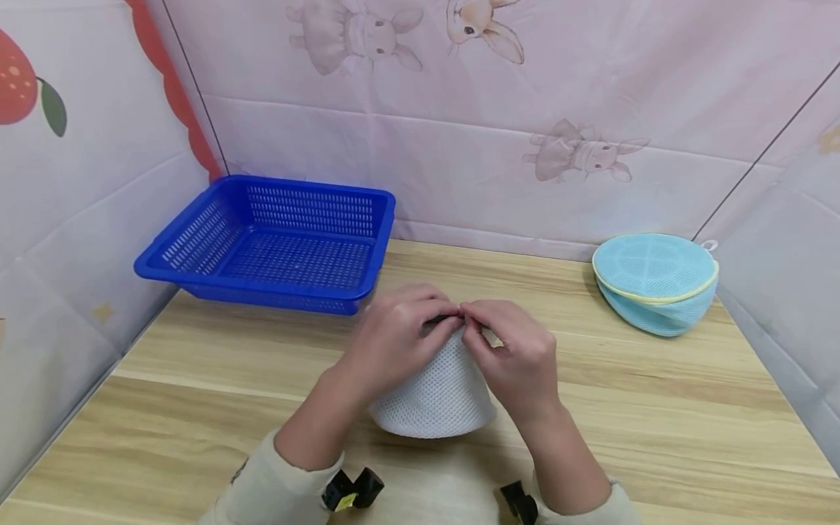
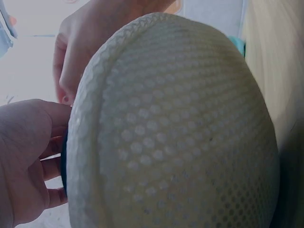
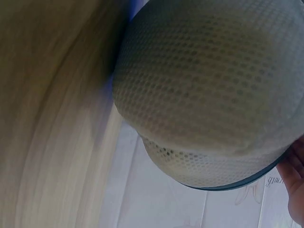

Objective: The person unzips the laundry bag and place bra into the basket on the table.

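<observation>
A white mesh laundry bag [image 1: 436, 397] stands in front of me on the table. My left hand [image 1: 397, 335] pinches its upper edge between thumb and fingers. Right beside it, the right hand [image 1: 515, 350] pinches the same edge, the two sets of fingertips meeting there. Along the rim runs a dark zipper strip [image 3: 228, 185], seen in the right wrist view. The mesh wall [image 2: 190, 118] bulges out and fills most of the left wrist view. Whatever lies between the fingertips is hidden by them.
A blue plastic basket [image 1: 377, 273] with slotted walls stands at the back left. At the back right sits a light blue mesh bag [image 1: 656, 270] with yellow trim. Printed cloth walls [image 1: 459, 138] enclose the wooden table [image 1: 656, 408].
</observation>
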A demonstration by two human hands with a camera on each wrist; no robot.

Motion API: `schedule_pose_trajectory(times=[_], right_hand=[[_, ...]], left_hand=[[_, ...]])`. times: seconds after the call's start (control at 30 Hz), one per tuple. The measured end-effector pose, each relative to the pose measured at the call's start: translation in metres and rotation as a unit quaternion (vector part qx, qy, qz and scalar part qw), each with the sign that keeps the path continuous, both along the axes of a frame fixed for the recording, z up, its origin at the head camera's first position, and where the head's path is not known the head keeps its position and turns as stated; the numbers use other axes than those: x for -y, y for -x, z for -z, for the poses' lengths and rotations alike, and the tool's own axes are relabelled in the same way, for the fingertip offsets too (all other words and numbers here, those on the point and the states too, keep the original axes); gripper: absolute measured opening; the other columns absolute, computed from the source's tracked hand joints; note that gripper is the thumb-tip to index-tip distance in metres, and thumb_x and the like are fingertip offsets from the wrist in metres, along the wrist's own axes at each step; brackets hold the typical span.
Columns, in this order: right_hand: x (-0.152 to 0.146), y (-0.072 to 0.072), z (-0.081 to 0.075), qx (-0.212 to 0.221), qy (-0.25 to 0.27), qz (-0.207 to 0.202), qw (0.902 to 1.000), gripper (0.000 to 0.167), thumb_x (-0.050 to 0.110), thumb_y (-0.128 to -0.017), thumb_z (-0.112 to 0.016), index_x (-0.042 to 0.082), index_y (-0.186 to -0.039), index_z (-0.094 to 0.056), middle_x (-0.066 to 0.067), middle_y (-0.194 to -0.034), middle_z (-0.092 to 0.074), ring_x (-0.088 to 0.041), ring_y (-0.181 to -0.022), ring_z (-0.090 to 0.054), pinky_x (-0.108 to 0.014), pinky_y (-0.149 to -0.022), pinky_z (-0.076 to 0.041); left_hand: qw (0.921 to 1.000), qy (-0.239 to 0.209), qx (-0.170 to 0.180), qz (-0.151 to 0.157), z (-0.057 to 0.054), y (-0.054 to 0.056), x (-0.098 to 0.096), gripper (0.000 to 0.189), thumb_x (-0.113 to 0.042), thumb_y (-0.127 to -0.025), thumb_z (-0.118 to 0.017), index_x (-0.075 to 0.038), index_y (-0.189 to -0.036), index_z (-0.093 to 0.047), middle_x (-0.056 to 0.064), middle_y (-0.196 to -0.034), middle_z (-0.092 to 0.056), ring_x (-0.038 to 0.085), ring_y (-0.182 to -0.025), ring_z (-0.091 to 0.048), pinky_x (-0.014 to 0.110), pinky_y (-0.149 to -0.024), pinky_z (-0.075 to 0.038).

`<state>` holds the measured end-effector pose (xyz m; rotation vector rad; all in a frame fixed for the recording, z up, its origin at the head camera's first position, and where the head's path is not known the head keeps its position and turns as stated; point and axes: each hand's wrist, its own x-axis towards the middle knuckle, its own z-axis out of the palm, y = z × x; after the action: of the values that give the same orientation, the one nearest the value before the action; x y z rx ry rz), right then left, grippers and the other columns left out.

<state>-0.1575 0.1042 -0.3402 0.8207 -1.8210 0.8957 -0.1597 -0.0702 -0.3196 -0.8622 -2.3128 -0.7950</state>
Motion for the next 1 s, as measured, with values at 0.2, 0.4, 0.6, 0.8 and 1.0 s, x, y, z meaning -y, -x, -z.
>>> schedule_pose_trajectory(times=[0.2,0.4,0.6,0.8,1.0], right_hand=[[0.001,-0.001,0.000,-0.015,-0.006,0.004,0.9999,0.016,-0.003,-0.081,-0.061,0.000,-0.088,-0.076,-0.008,-0.083,-0.074,-0.020,-0.074,-0.070,-0.028,-0.070,-0.058],[0.000,0.001,0.000,-0.032,-0.038,0.004,0.9988,0.019,-0.005,-0.080,-0.060,-0.001,-0.089,-0.077,-0.008,-0.082,-0.073,-0.020,-0.074,-0.068,-0.028,-0.066,-0.057],[-0.005,0.004,0.000,-0.054,-0.060,-0.015,0.9966,0.019,-0.007,-0.080,-0.061,-0.003,-0.090,-0.076,-0.009,-0.083,-0.072,-0.022,-0.073,-0.067,-0.031,-0.066,-0.058],[-0.010,0.006,0.001,-0.061,-0.074,-0.015,0.9953,0.016,-0.005,-0.082,-0.063,-0.003,-0.091,-0.077,-0.010,-0.085,-0.072,-0.022,-0.073,-0.067,-0.031,-0.066,-0.058],[-0.014,0.008,0.002,-0.057,-0.072,-0.009,0.9958,0.017,-0.006,-0.080,-0.065,-0.004,-0.092,-0.076,-0.010,-0.085,-0.071,-0.022,-0.075,-0.067,-0.031,-0.067,-0.058]], left_hand=[[1.0000,-0.002,-0.003,-0.004,0.000,-0.002,-0.002,0.008,-0.015,-0.088,-0.074,-0.012,-0.094,-0.079,-0.006,-0.089,-0.072,0.009,-0.082,-0.067,0.025,-0.075,-0.054],[0.9998,0.008,0.002,-0.016,-0.001,-0.002,-0.001,0.006,-0.016,-0.087,-0.075,-0.014,-0.092,-0.079,-0.007,-0.089,-0.072,0.009,-0.085,-0.067,0.025,-0.077,-0.054],[0.9996,0.014,0.003,-0.025,-0.002,-0.002,0.001,0.005,-0.018,-0.087,-0.076,-0.015,-0.090,-0.079,-0.007,-0.089,-0.073,0.010,-0.086,-0.068,0.026,-0.077,-0.054],[0.9997,0.002,0.010,-0.024,-0.001,0.000,0.004,0.004,-0.017,-0.087,-0.075,-0.015,-0.089,-0.078,-0.007,-0.089,-0.073,0.009,-0.086,-0.067,0.026,-0.077,-0.054],[0.9992,0.001,0.021,-0.034,-0.002,0.002,0.006,0.004,-0.018,-0.088,-0.075,-0.016,-0.090,-0.078,-0.007,-0.090,-0.072,0.009,-0.085,-0.067,0.026,-0.076,-0.055]])
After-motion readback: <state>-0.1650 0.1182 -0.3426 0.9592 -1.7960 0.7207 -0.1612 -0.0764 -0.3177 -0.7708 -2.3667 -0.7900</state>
